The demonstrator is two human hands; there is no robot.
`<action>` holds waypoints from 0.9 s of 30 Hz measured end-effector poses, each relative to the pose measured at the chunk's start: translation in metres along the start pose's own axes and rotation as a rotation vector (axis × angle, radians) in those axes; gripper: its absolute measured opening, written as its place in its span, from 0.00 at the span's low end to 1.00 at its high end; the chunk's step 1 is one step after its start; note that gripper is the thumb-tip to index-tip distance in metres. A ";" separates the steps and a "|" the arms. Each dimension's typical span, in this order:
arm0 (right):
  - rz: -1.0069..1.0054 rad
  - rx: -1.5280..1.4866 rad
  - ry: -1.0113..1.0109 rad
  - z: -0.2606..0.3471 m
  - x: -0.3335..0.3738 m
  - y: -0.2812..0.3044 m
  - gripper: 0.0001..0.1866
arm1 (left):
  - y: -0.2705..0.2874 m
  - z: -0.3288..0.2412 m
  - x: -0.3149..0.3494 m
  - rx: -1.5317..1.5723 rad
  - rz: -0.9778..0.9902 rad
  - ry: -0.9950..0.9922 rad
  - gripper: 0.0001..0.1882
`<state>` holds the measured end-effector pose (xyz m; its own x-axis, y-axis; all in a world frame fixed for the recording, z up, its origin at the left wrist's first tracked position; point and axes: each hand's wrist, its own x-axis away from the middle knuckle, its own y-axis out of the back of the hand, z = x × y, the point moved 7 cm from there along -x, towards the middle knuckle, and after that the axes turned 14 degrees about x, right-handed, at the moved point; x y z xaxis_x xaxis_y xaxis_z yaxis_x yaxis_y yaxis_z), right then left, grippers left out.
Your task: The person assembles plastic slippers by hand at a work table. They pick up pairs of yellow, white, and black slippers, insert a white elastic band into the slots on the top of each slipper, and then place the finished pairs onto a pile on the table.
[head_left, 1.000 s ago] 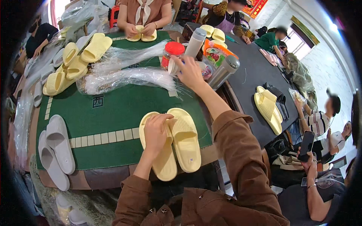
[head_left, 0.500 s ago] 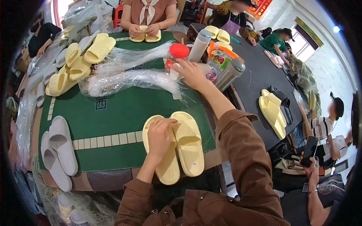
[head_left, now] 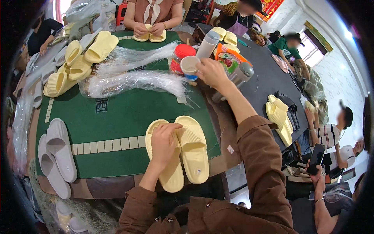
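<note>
Near the front edge of the green mat lies a pair of pale yellow slippers [head_left: 195, 158]. My left hand [head_left: 164, 141] rests on the strap of the left one, fingers curled over it. The right slipper lies beside it, untouched. My right hand [head_left: 212, 73] reaches across the table and grips the rim of a paper cup [head_left: 189, 66], white inside with blue low on its outside. The cup's mouth tilts toward me, and no contents can be made out. Just behind it stands a clear jar with a red lid [head_left: 184, 51].
Clear plastic strands in bags [head_left: 134, 84] lie mid-table. Grey slippers [head_left: 58, 156] sit at the left, with more yellow slippers [head_left: 74, 68] farther back. A white bottle [head_left: 208, 43], a steel flask [head_left: 242, 74] and an orange packet [head_left: 230, 56] crowd my right hand. Another person's hands [head_left: 149, 29] hold slippers opposite.
My right hand has shifted right with the paper cup, whose open mouth now shows more fully. My left hand stays on the slipper. The view has moved slightly.
</note>
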<state>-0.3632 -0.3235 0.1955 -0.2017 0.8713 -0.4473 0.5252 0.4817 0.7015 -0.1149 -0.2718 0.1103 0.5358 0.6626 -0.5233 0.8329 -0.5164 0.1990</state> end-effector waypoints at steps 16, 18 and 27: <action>0.403 0.212 -0.530 -0.073 0.020 -0.035 0.19 | 0.003 0.006 0.002 -0.017 0.011 0.001 0.16; 0.496 0.263 -0.530 -0.070 0.020 -0.040 0.25 | 0.002 0.008 0.003 -0.011 0.016 -0.003 0.16; 0.126 0.060 -0.417 -0.029 0.030 0.055 0.16 | 0.000 0.005 0.000 0.041 0.004 0.017 0.19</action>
<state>-0.3645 -0.2676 0.2371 0.2120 0.8047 -0.5545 0.5738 0.3568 0.7372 -0.1150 -0.2745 0.1059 0.5414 0.6693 -0.5087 0.8247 -0.5404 0.1668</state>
